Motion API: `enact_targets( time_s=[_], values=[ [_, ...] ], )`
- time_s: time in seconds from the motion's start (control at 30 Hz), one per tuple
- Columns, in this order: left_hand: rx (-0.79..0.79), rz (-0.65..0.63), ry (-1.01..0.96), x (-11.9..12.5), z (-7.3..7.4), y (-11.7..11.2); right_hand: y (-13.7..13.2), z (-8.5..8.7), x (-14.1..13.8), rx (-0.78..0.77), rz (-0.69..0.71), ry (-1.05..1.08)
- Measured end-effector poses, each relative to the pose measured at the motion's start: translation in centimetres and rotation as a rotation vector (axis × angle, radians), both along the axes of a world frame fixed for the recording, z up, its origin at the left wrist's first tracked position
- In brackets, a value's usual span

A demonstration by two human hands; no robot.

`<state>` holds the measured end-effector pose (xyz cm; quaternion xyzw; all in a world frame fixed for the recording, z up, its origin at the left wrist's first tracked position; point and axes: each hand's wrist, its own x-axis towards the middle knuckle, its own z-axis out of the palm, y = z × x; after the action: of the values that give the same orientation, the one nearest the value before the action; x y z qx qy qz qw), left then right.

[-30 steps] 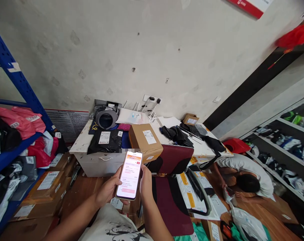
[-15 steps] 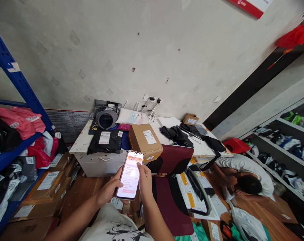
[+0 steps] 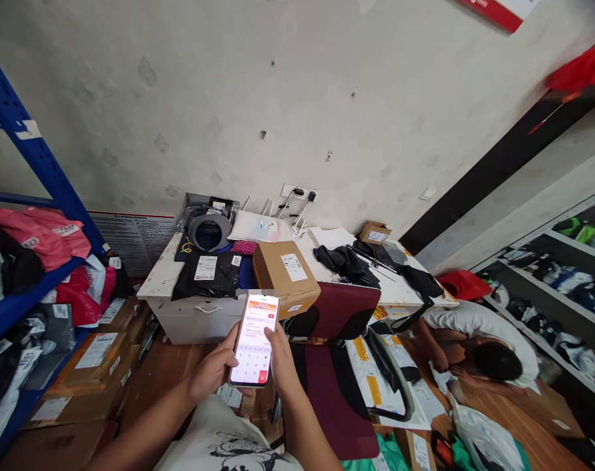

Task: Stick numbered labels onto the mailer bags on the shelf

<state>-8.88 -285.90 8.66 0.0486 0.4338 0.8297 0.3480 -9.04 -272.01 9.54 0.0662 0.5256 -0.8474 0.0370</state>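
A smartphone with a lit screen is held upright in front of my body; a number keypad fills the lower part of its display. My left hand grips the phone's left edge, thumb over the screen's side and fingers behind it. On the right edge, my right hand is closed round the phone with its thumb at the screen's side. Just beyond the phone, a cardboard box with a white label sits on the white desk. Left of it lies a black plastic parcel.
A dark red chair stands to the right of my arms. Shelving with parcels is at the left, above stacked boxes. At the right, a person bends low near a white bag. Black cloth lies on the desk.
The phone's screen has switched from a page of text to one with a number keypad. Both hands keep hold of the phone. The person at right has shifted slightly.
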Motion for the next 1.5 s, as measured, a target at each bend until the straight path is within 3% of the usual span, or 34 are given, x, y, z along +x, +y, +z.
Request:
enact_targets(
  time_s=[0.33, 0.5, 0.67, 0.77, 0.93, 1.1, 1.23, 1.37, 1.5],
  values=[
    [0.071, 0.015, -0.005, -0.2, 0.1, -0.4, 0.3, -0.8, 1.3, 0.127, 0.117, 0.177],
    [0.079, 0.012, -0.016, -0.1, 0.1, -0.3, 0.0, -1.2, 0.9, 0.012, 0.062, 0.041],
    [-0.088, 0.050, -0.009, -0.1, 0.6, -0.1, 0.2, -1.7, 0.9, 0.031, 0.085, 0.101],
    [-0.094, 0.046, -0.012, -0.1, 0.9, -0.1, 0.2, -1.7, 1.0, 0.097, 0.089, 0.151],
    [-0.046, 0.019, 0.012, -0.3, -0.4, -0.3, 0.0, -1.1, -0.1, -0.008, -0.041, -0.039],
    [-0.051, -0.015, 0.085, -0.4, -1.6, -0.2, 0.0, -1.1, -1.1, 0.015, -0.089, -0.114],
    [-0.081, 0.001, 0.039, -0.3, -0.5, 0.1, -0.2, -1.2, -0.9, -0.013, -0.165, -0.049],
    [-0.091, 0.022, 0.000, -0.3, 0.8, 0.2, -0.1, -0.7, -0.4, 0.155, -0.286, 0.125],
    [-0.107, 0.039, -0.021, -0.4, 1.1, 0.2, 0.2, -0.4, -0.4, 0.200, -0.275, 0.180]
  ],
)
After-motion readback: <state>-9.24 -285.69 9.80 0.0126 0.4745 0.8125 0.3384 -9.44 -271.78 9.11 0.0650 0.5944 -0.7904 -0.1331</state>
